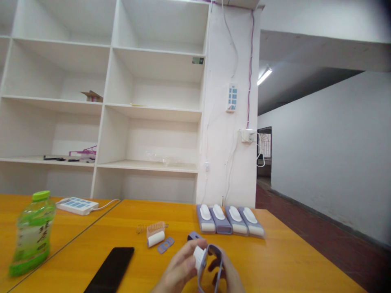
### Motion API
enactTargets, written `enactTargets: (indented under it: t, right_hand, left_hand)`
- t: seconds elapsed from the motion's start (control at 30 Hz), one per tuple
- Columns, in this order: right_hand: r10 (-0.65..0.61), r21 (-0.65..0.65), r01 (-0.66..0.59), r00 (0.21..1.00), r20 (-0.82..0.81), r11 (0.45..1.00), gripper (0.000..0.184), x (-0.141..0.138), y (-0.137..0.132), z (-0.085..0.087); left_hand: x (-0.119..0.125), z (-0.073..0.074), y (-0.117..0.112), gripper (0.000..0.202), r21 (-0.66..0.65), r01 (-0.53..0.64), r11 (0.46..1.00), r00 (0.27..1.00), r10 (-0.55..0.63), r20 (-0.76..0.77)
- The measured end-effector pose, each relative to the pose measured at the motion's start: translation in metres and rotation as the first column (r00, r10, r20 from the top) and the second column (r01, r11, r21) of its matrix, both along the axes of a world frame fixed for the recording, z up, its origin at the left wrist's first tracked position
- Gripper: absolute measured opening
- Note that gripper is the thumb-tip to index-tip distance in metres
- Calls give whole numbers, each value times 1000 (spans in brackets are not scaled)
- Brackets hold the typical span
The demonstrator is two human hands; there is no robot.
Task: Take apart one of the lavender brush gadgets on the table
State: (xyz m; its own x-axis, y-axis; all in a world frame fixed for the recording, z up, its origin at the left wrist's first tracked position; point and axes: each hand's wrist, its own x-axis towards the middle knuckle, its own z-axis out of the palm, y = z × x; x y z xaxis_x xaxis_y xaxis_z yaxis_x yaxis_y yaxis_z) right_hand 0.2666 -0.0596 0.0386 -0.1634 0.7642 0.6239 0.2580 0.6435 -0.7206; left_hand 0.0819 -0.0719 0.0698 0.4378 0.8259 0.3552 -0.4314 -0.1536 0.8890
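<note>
My left hand (pixel 182 266) pinches a white ribbed plastic piece (pixel 199 257) against the side of a grey-purple plastic frame (pixel 219 253). The frame is an open loop, held upright above the table. My right hand (pixel 230 274) grips its far right side, with the fingers partly hidden behind and inside the loop. Just behind my hands lies another grey-purple part (pixel 194 236). Left of it on the table are a white roller (pixel 156 239), a flat purple plate with holes (pixel 166 245), a pinkish clear curved piece (pixel 155 228) and a thin coiled spring (pixel 141 228).
Several purple-and-white devices (pixel 222 226) stand in a row at the back. A black phone (pixel 110 270) lies at front left, beside a green bottle (pixel 32 236). A power strip (pixel 78 206) sits behind it. White shelves (pixel 152 166) line the wall.
</note>
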Motion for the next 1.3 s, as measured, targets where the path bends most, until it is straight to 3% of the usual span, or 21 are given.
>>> enactTargets:
  t: [0.13,0.33,0.43,0.57,0.67,0.77,0.97,1.1,1.17,1.3]
  right_hand:
    - [-2,28,0,998,67,1000,37,-2,6,-1]
    - [34,64,-43,989,143,997,46,3,4,-3]
    - [-29,95,8,975,220,995,54,12,10,-12]
    - [-104,124,66,935,339,990,61,22,29,-34]
    - [-95,119,52,916,390,992,63,22,44,-51]
    - [-104,129,60,926,363,990,59,18,51,-58]
    - [-36,107,-1,941,336,994,57,20,34,-38]
    - [-41,107,6,942,333,994,56,22,23,-24]
    - [-31,103,-3,945,326,995,55,23,21,-20]
    - [7,115,-43,956,294,992,51,24,23,-19]
  left_hand:
    - [-2,-2,2,62,-171,-21,985,1000,20,-12]
    - [0,1,-6,63,-276,-70,959,997,57,-56]
    - [-1,3,-8,61,-286,-104,953,991,74,-112]
    - [-1,-5,-5,63,-119,-99,988,982,78,-171]
    - [-2,-14,0,89,33,8,999,984,-3,-176]
    - [-7,-15,3,110,68,78,995,968,-59,-243]
    - [-7,-3,-3,104,157,58,986,929,5,-371]
    - [-2,-4,-5,99,199,7,980,921,71,-383]
    - [-2,-5,-5,100,180,37,983,938,28,-346]
    - [-10,-2,-5,114,91,197,976,956,-171,-239]
